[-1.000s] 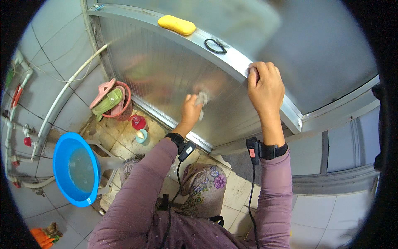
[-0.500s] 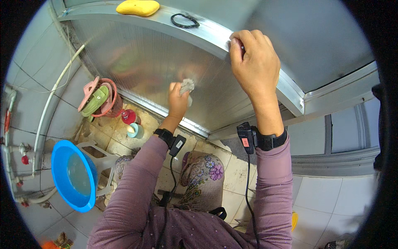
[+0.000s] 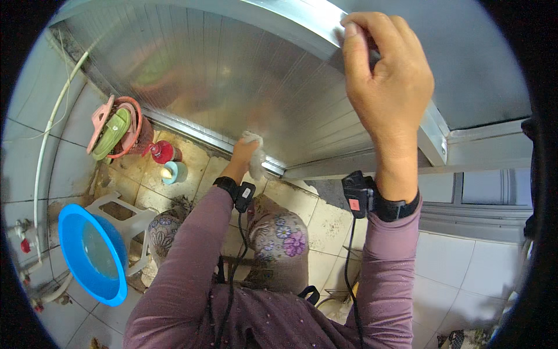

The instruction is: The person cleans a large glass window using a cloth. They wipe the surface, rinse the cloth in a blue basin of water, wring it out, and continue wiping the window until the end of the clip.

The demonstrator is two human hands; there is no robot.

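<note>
My left hand is closed around a wet-looking, whitish-grey cloth. It presses the cloth low against a shiny ribbed metal panel, near the panel's bottom edge. Higher up and to the right, my right hand curls its fingers over the silver metal rail along the panel's top. Its fingertips are partly hidden behind the rail.
A blue basin of cloudy water rests on a white plastic stool at the left. By the panel stand a red basket with slippers, a red bottle and a light-blue cup. Pipes run along the tiled wall.
My left hand has moved the cloth down the panel to near its bottom edge. The view has shifted, and the yellow object and black band on the ledge are out of sight.
</note>
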